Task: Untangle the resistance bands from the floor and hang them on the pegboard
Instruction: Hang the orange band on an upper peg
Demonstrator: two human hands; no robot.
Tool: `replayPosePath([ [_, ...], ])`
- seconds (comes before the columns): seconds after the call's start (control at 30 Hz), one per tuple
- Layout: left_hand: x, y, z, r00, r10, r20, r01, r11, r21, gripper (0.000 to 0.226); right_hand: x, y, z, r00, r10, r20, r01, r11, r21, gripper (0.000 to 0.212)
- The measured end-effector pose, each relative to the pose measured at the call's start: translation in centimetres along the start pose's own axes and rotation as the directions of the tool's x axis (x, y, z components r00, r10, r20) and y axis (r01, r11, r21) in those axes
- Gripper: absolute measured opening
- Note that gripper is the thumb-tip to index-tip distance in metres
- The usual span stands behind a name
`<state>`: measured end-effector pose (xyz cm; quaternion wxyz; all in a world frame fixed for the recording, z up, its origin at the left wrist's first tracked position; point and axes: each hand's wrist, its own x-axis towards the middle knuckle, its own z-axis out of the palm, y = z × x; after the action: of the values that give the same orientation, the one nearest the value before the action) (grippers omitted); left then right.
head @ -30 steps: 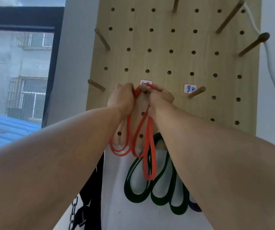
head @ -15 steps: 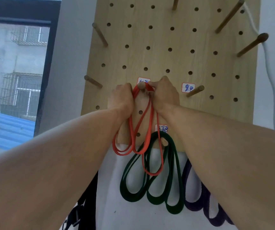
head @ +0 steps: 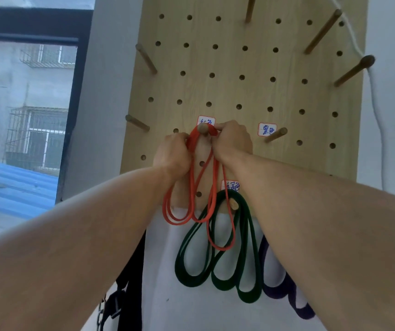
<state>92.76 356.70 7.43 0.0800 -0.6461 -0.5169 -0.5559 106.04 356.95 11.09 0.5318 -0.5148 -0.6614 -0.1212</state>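
Note:
A wooden pegboard [head: 241, 91] hangs on the wall in front of me. A thin red resistance band [head: 193, 187] is looped over a peg [head: 202, 129] under a white label, its loops hanging down. My left hand [head: 173, 154] grips the band's left strands just beside the peg. My right hand [head: 233, 142] pinches the band on the peg's right side. Below, a dark green band [head: 246, 247] hangs in several loops from a lower peg [head: 234, 204]. A purple band [head: 284, 290] hangs behind my right forearm, partly hidden.
Several bare pegs stick out of the board, one [head: 276, 134] just right of my right hand beside a label. A white cord [head: 377, 111] runs down the wall at the right. Black straps with a chain [head: 125, 295] hang lower left. A window [head: 29, 103] is at the left.
The red band has gone over the peg and its loops have dropped lower and spread. My hands have moved apart to either side of the peg.

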Motion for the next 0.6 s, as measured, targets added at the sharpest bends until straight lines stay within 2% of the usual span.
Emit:
replayPosePath([
  [0.17,-2.9,-0.8,-0.5,0.989,0.132,-0.072,-0.129,0.990,0.050,0.049,-2.4,-0.1,-0.6,0.996,-0.056,0.065,0.056,0.998,0.000,0.028],
  [0.23,-4.4,-1.3,-0.9,0.979,0.186,-0.080,-0.182,0.981,0.060,0.047,-4.0,0.3,-0.4,0.993,-0.073,0.094,0.072,0.997,0.011,0.024],
  [0.3,-6.0,-2.0,-1.3,0.973,0.210,-0.097,-0.204,0.977,0.069,0.033,-6.2,0.6,-0.3,0.993,-0.099,0.060,0.097,0.994,0.041,0.023],
  [0.4,-9.2,-3.4,-1.9,0.978,0.192,-0.083,-0.191,0.981,0.027,0.009,-9.9,0.9,0.6,0.986,-0.168,0.022,0.163,0.976,0.146,0.029],
  [0.47,-12.6,-5.0,-2.1,0.984,0.172,-0.043,-0.171,0.985,0.023,0.009,-13.4,1.0,1.6,0.975,-0.220,0.032,0.206,0.948,0.244,0.036],
  [0.6,-21.8,-8.7,-2.2,0.996,0.091,-0.002,-0.091,0.994,-0.062,0.017,-23.1,2.1,3.7,0.966,-0.258,0.031,0.219,0.873,0.436,0.035],
])
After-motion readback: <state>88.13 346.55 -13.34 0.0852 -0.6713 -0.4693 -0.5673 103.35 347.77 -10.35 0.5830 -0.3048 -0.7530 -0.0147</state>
